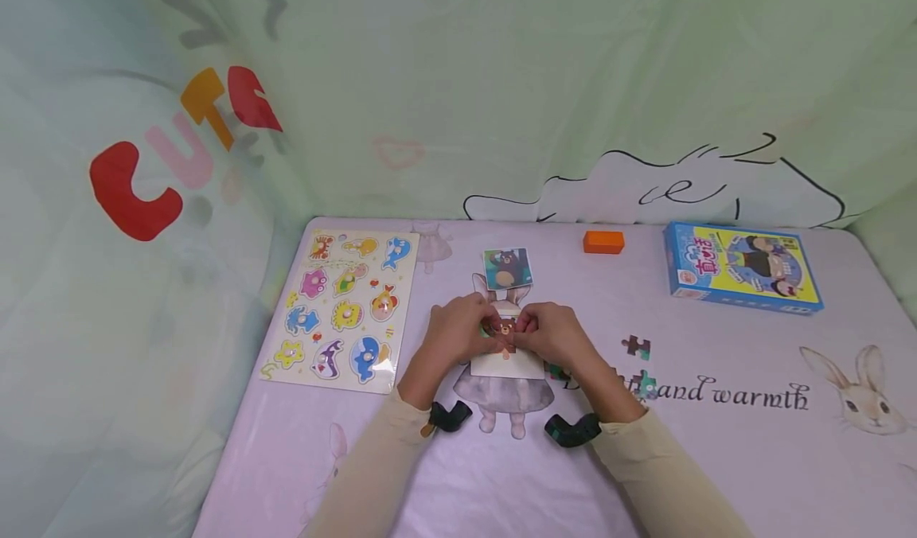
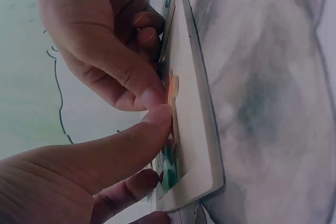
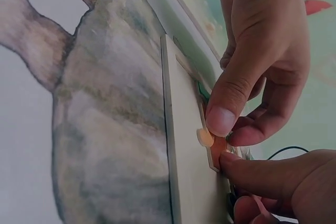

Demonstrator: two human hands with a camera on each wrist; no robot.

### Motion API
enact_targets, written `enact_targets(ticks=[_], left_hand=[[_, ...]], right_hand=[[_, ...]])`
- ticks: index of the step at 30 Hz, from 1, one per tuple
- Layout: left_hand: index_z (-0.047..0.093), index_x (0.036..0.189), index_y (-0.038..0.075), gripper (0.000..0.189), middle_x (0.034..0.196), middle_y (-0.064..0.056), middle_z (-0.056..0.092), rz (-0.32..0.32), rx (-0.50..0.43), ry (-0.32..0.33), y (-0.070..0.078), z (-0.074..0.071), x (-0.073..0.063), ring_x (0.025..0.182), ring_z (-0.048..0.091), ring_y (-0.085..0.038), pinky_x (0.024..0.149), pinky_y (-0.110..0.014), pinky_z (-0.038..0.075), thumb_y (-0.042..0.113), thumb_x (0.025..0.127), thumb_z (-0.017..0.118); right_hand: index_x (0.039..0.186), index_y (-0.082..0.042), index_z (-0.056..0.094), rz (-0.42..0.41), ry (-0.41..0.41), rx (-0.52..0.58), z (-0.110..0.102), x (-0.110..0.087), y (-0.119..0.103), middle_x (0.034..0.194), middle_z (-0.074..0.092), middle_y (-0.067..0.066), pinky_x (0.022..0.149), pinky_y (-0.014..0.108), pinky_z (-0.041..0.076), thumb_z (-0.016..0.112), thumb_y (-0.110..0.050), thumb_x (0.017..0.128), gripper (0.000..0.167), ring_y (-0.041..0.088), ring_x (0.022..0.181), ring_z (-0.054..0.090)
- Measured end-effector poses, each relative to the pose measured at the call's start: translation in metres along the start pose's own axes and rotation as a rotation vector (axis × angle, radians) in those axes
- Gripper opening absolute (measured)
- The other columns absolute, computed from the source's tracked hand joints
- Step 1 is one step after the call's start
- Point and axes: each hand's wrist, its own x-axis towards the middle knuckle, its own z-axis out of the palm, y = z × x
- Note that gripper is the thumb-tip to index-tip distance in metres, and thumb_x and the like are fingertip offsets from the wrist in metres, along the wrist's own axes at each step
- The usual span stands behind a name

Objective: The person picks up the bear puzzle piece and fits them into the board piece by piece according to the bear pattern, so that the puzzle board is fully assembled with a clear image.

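Both hands meet over a cream puzzle tray [image 1: 509,365] in the middle of the table. A brown bear jigsaw piece [image 1: 505,333] is between them, with an orange tab showing in the right wrist view. My left hand [image 1: 458,327] pinches this piece [image 3: 216,150] from the left, its thumb on the near face. From the other side my right hand [image 1: 559,333] pinches it too, thumbs close together. A green piece [image 2: 169,169] sits at the tray's left part in the left wrist view. Fingers hide much of the tray's far side.
A bear picture card [image 1: 508,269] lies just beyond the tray. Loose jigsaw pieces [image 1: 637,345] lie to the right, some partly behind the right forearm. A sea-animal knob puzzle board [image 1: 344,311] lies at left. An orange block [image 1: 603,242] and a blue-yellow box [image 1: 745,267] stand toward the back right.
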Motion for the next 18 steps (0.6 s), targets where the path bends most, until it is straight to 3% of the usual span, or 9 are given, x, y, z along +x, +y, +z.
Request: enact_targets(ticks=[12,18], left_hand=[[0.074,0.101,0.027,0.027,0.107,0.008,0.064,-0.008,0.027,0.042,0.0054,0.001,-0.0082,0.1,0.061,-0.019,0.07,-0.043,0.048,0.04,0.081,0.085],[0.074,0.108,0.028,0.03,0.111,0.008,0.063,-0.022,0.047,0.026,0.0065,0.001,-0.0087,0.103,0.06,-0.02,0.072,-0.046,0.048,0.041,0.083,0.084]], right_hand=[[0.083,-0.011,0.068,0.025,-0.001,-0.022,0.0008,0.001,-0.0019,0.069,0.057,0.004,0.055,0.028,0.039,0.081,-0.025,0.086,0.02,0.02,0.069,0.052],[0.09,-0.011,0.071,-0.035,-0.003,-0.015,-0.0019,-0.0032,0.0026,0.075,0.061,0.003,0.06,0.029,0.042,0.077,-0.027,0.09,0.017,0.019,0.073,0.054]])
